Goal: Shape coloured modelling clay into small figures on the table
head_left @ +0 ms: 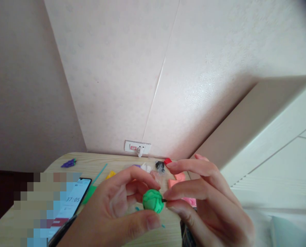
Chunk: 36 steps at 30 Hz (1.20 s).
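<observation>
A round green clay ball (153, 201) with grooves over its surface is held between the thumb and fingers of my left hand (122, 202). My right hand (204, 195) pinches a small dark piece (164, 200) between thumb and index finger, its tip touching the ball's right side. What kind of piece it is cannot be made out, since the fingertips cover most of it. The other right fingers are raised and spread. Small teal bits (137, 208) lie on the table below the ball.
On the wooden table (91, 159) lie a purple clay grape bunch (69, 163), a teal stick (100, 173), a phone (75, 199), and yellow clay (110, 174). Black (160, 166), red (168, 161) and salmon lumps (180, 176) sit farther back. A wall socket (137, 147) holds a white plug.
</observation>
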Available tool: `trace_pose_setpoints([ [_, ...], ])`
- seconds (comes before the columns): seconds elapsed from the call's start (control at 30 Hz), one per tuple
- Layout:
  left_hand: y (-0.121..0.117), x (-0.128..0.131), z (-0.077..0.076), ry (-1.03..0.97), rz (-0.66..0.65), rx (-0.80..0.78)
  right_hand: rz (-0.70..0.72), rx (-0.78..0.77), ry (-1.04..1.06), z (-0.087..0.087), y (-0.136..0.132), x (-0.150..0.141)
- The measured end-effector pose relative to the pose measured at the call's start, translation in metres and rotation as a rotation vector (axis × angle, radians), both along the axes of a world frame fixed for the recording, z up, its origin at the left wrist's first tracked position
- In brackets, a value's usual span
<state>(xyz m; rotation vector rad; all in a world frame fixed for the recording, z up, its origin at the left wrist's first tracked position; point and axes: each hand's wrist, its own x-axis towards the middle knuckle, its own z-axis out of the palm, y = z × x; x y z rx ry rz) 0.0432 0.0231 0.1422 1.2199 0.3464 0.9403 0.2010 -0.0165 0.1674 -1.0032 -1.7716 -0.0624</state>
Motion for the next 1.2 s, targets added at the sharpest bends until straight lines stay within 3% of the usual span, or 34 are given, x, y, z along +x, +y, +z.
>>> trace_pose_setpoints([
  [0.6,-0.0077,0.0012,0.0092,0.083,0.073,-0.132,0.034,-0.041,-0.018,-0.0006,-0.0018,0.0018],
  [1.0,-0.0059,-0.001,0.0084,0.083,0.009,-0.092,0.001,-0.034,0.001,-0.002,-0.0041,0.0016],
  [1.2,-0.0048,0.0003,0.007,0.055,-0.042,-0.176,0.087,-0.145,-0.007,-0.0013,-0.0029,0.0064],
])
